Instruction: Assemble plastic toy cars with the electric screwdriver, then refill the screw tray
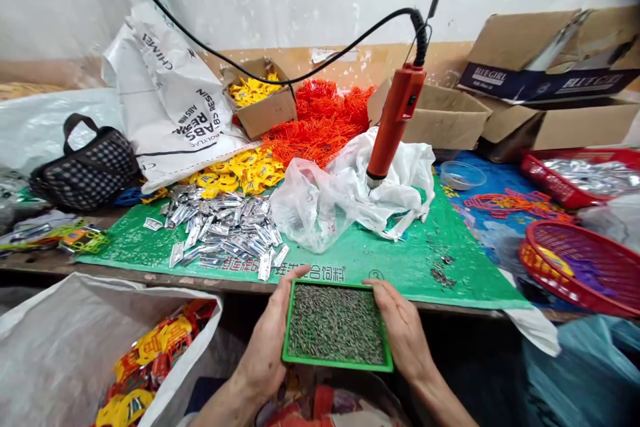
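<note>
A shallow green tray [340, 365] filled with many small dark metal screws [335, 321] is held level in front of the table edge. My left hand [267, 333] grips its left side, thumb along the rim. On the opposite side my right hand [403, 323] clasps the tray the same way; the fingers beneath are hidden. Beyond the tray, a heap of silver metal-looking pieces [220, 230] lies on the green sheet [390, 267]. An orange electric screwdriver [395, 123] hangs from a black cord above crumpled plastic bags [320, 207].
Yellow plastic parts [245, 170] and red-orange parts [325, 113] are piled behind. Cardboard boxes [450, 110] stand at the back right. Red baskets [580, 267] sit on the right. At lower left is an open white sack [55, 340] with yellow and red pieces. A checked bag [85, 163] rests at left.
</note>
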A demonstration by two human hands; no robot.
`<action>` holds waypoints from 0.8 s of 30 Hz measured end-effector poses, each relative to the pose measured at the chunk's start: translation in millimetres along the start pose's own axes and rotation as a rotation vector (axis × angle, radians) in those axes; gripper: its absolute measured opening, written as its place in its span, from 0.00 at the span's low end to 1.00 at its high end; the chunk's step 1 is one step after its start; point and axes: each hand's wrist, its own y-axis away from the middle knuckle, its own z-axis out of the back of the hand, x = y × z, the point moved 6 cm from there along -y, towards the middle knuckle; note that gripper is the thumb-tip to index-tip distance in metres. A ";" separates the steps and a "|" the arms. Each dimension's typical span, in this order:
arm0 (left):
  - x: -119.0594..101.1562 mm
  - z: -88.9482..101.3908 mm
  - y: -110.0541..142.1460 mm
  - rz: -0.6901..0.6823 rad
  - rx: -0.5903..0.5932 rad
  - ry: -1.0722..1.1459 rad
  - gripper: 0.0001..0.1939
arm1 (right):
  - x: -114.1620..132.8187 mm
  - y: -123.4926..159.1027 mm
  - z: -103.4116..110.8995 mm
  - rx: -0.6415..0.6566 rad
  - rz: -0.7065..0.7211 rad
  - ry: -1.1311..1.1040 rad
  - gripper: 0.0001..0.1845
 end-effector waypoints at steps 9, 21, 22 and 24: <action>-14.2 -0.8 -12.1 -0.101 -0.020 -0.038 0.26 | 8.7 -15.3 -3.1 -0.027 0.048 -0.025 0.24; -5.6 -17.9 -6.5 -0.033 0.026 -0.041 0.28 | 5.1 -9.7 15.5 -0.080 0.017 -0.041 0.23; -3.4 -21.0 -5.8 -0.032 0.052 -0.030 0.28 | 5.0 -9.3 19.9 -0.100 0.018 -0.036 0.23; -5.3 -22.9 -6.4 -0.090 0.056 -0.033 0.28 | 7.6 -9.5 24.2 -0.129 0.052 -0.029 0.23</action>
